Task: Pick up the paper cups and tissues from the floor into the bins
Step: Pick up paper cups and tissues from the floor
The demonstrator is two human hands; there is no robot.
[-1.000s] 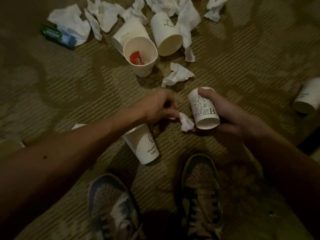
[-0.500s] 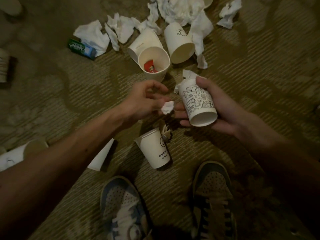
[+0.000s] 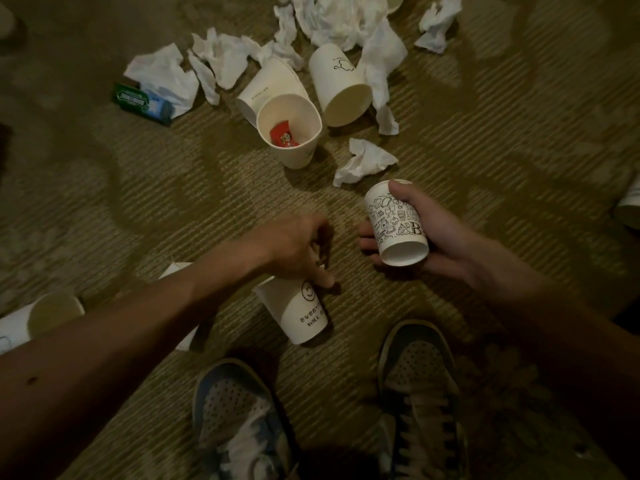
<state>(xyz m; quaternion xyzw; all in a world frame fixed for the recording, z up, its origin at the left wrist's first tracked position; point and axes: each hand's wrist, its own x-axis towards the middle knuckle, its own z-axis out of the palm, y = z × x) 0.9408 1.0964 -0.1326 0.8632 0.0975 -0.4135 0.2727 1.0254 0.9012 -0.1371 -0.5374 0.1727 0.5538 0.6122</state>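
My right hand (image 3: 446,244) grips a white paper cup with black doodles (image 3: 398,226), tilted with its mouth toward me. My left hand (image 3: 294,247) reaches down to the rim of a white smiley-face cup (image 3: 304,313) lying on the carpet. Its curled fingers pinch a small tissue scrap (image 3: 320,262) at that rim. A crumpled tissue (image 3: 363,161) lies just beyond the doodle cup. Farther off stands a cup with a red wrapper inside (image 3: 294,150), and two cups lie on their sides (image 3: 273,88) (image 3: 341,88). No bin is in view.
A heap of tissues (image 3: 346,19) spreads across the far carpet, with a green and blue packet (image 3: 142,102) at its left. More cups lie at the left edge (image 3: 52,313) and the right edge (image 3: 628,206). My shoes (image 3: 242,420) (image 3: 419,386) stand close below.
The tissue piece my left hand held by the doodle cup is gone from sight. That hand dropped down to the smiley cup's rim. My right hand lowered the doodle cup slightly.
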